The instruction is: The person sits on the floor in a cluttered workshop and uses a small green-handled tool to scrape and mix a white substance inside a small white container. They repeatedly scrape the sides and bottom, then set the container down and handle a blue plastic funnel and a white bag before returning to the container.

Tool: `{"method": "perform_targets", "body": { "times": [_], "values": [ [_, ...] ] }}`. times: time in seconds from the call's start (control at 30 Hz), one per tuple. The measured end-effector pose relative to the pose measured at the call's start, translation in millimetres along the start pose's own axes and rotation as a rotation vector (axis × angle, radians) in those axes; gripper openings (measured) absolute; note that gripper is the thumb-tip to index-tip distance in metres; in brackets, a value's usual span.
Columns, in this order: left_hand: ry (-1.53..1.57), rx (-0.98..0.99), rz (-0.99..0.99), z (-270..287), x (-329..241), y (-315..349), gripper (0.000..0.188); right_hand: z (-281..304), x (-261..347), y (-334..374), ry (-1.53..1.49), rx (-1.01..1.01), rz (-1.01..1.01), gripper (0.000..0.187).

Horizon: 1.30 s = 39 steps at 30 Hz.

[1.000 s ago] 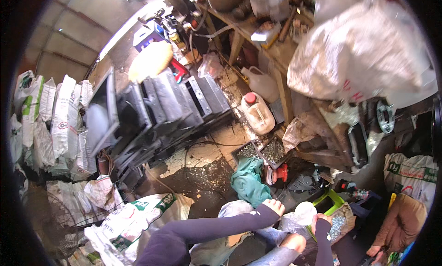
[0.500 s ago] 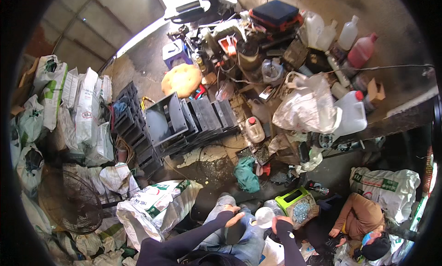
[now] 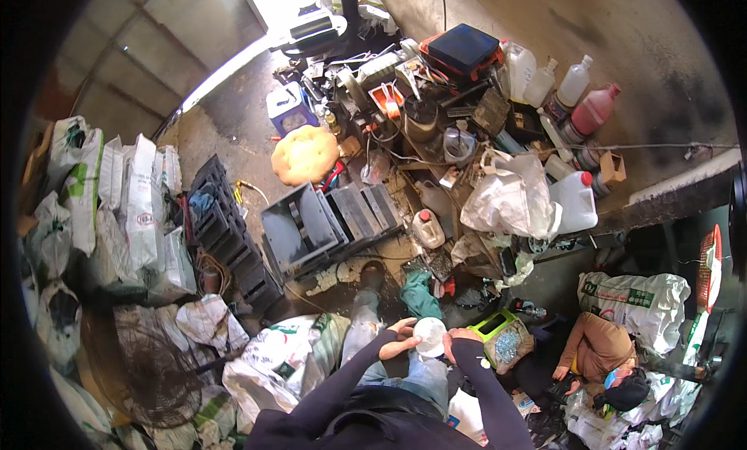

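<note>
A white, round cup (image 3: 430,337) sits between my two hands above my lap. From its left side my left hand (image 3: 399,339) grips the rim, fingers curled at the edge. On the opposite side my right hand (image 3: 454,342) holds it too, with the fingers partly hidden. What lies inside the cup is too small to make out. Just right of my right hand stands a lime-green and tan container (image 3: 502,339) with many small bluish pieces in it.
A co-worker (image 3: 607,356) crouches at the right, near white sacks (image 3: 634,306). In front of me lie a green cloth (image 3: 418,294) and a stack of black plastic trays (image 3: 350,220). At my left are a large white sack (image 3: 288,356) and a fan (image 3: 152,364).
My left hand has moved from my leg to the cup, which my right hand held before. The cup has shifted up and left. My left leg now stretches forward.
</note>
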<state>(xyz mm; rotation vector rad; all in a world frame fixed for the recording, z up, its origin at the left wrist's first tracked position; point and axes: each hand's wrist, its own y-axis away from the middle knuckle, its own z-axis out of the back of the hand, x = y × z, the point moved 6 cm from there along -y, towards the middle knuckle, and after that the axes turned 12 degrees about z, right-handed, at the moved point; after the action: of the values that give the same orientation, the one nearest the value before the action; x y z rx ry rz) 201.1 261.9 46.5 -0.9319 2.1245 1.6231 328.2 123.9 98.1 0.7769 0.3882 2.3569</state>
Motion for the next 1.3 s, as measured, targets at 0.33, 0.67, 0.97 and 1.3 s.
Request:
{"method": "perform_targets", "body": {
  "times": [0.33,0.67,0.97,1.3],
  "values": [
    [0.302,0.044,-0.089,170.3,-95.6,-26.0,0.068,86.9,75.3,-201.6,-0.294,-0.125,0.221,0.036],
    [0.345,-0.133,-0.122,240.3,-85.5,-25.0,0.073,197.8,20.4,-491.8,0.077,-0.649,-0.162,0.043],
    [0.442,-0.128,0.035,238.1,-61.0,-30.8,0.07,197.3,-2.9,-558.8,0.668,-0.903,0.037,0.008],
    [0.41,-0.079,0.065,244.9,-63.3,-39.8,0.073,205.2,17.6,-532.1,0.512,-0.772,0.487,0.016]
  ]
}}
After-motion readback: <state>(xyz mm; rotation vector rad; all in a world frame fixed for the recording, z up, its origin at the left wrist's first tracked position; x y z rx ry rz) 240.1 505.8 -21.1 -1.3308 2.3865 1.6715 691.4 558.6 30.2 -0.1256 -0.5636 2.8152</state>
